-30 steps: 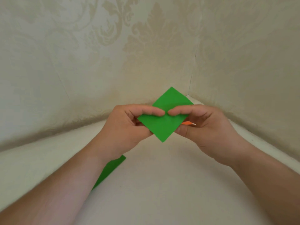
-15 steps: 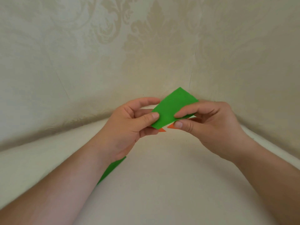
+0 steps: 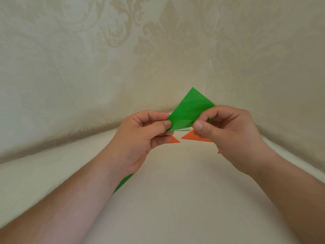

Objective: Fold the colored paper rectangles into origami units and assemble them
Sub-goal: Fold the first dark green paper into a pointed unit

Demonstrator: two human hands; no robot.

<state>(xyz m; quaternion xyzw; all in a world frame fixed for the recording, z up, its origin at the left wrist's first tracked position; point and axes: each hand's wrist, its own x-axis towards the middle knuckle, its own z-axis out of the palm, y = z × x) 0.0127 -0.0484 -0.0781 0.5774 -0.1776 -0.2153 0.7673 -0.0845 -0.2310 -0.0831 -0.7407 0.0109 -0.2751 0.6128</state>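
1. A person's two bare hands hold a green paper piece [image 3: 190,110] in the air above a pale cloth-covered surface [image 3: 175,199], near its far corner, where patterned cream wall covering [image 3: 105,50] meets it.
2. The left hand [image 3: 139,138] pinches the paper's lower left corner between thumb and curled forefinger, with the thumb lying on the paper's near face.
3. The right hand [image 3: 228,136] pinches the paper's lower right part; its thumb tip presses the near face and its fingers curl round behind the sheet.
4. The green paper stands tilted, one corner pointing up toward the wall; its top and right edges show clear of the fingers.
5. A thin pale strip shows just under the paper's lower edge, between the two thumbs; what it is cannot be told.
6. On the surface below the hands lie two orange paper triangles: one [image 3: 173,139] pokes out from under the left hand's fingers, the other [image 3: 193,136] sits beneath the right thumb, their points near each other but apart.
7. A tiny orange tip [image 3: 218,152] shows by the right palm's lower edge.
8. A second green paper strip [image 3: 124,182] lies flat on the surface, mostly hidden under the left wrist, toward the surface's left side.
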